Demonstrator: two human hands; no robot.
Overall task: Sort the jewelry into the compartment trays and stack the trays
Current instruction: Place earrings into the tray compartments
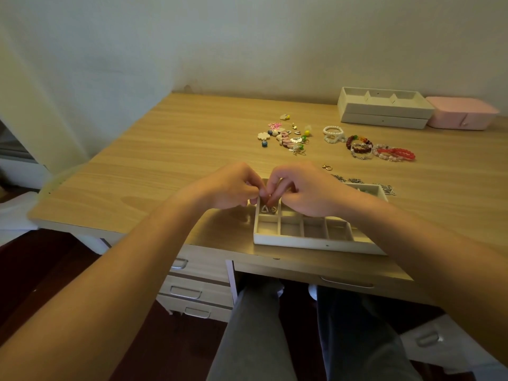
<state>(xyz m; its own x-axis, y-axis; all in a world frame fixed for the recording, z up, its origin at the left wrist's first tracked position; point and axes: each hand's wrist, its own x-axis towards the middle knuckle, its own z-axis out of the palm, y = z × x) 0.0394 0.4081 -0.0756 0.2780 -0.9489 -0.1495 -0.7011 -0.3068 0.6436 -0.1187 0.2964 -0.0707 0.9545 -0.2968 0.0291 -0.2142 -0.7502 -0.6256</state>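
Over the tray (316, 242), my left hand (228, 188) and right hand (308, 193) curl, fingertips meeting above earrings (268, 209) in one compartment; grasp unclear.

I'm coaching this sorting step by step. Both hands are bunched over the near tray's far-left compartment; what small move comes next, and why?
Probably lower both hands slightly and release into that compartment. The left hand and right hand meet just above it in the tray, where a triangular piece already lies. What they pinch is too small to see.
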